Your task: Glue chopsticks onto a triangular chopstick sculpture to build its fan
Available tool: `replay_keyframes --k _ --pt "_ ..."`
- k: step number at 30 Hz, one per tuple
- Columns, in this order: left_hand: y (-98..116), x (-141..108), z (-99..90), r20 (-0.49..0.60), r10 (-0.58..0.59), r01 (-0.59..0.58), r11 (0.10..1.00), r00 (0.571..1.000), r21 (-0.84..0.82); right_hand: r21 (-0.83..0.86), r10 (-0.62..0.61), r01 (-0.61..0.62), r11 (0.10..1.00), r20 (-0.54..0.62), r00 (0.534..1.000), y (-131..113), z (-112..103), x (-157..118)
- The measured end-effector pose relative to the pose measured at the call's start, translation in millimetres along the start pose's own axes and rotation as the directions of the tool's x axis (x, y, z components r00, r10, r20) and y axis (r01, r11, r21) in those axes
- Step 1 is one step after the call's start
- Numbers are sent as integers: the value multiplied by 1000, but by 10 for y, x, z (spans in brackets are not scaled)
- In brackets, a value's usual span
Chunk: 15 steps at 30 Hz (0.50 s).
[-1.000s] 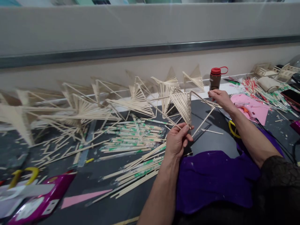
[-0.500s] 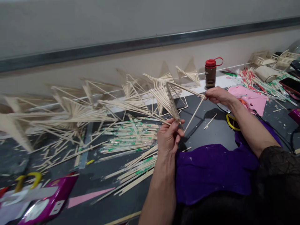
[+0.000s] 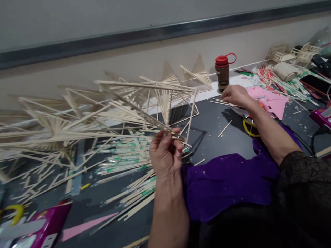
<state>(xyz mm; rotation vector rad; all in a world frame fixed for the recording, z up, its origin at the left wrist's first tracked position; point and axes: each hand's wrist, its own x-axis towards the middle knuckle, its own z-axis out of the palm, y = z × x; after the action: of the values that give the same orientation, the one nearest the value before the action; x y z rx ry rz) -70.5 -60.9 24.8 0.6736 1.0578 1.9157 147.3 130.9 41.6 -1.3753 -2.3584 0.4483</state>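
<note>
In my left hand [image 3: 167, 151], the thumb and fingers pinch the lower corner of a frame of thin wooden sticks [image 3: 191, 115], tilted above the table. Its bars reach up and left, and one drops from the right corner. Farther right, my right hand [image 3: 236, 96] has its fingers bent down onto a couple of thin loose sticks [image 3: 217, 101]; its palm hides part of them. Behind the left hand stand several fan-shaped stick structures [image 3: 58, 129], which overlap the held frame in view. Plastic-wrapped chopsticks [image 3: 121, 151] lie just left of that hand.
A brown bottle with a red cap [image 3: 222, 74] stands by the wall. Yellow-handled scissors [image 3: 249, 128] and pink paper [image 3: 278, 103] lie near my right wrist. Purple cloth [image 3: 230, 186] covers the front. Magenta hot glue guns [image 3: 51, 217] lie at left and right. One loose stick [image 3: 224, 128] rests mid-table.
My right hand has let go of the frame's right corner and moved down onto the loose sticks. The frame has swung leftward in my left hand. The whole view has shifted slightly.
</note>
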Motion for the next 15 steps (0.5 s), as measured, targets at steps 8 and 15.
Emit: replay_keyframes --k 8,15 --pt "-60 -4 32 41 -28 28 1000 999 15 -170 -96 259 951 635 767 -271 332 -334" --pt "-217 -129 144 99 -114 104 989 989 105 -388 63 67 919 314 947 -131 469 -264"
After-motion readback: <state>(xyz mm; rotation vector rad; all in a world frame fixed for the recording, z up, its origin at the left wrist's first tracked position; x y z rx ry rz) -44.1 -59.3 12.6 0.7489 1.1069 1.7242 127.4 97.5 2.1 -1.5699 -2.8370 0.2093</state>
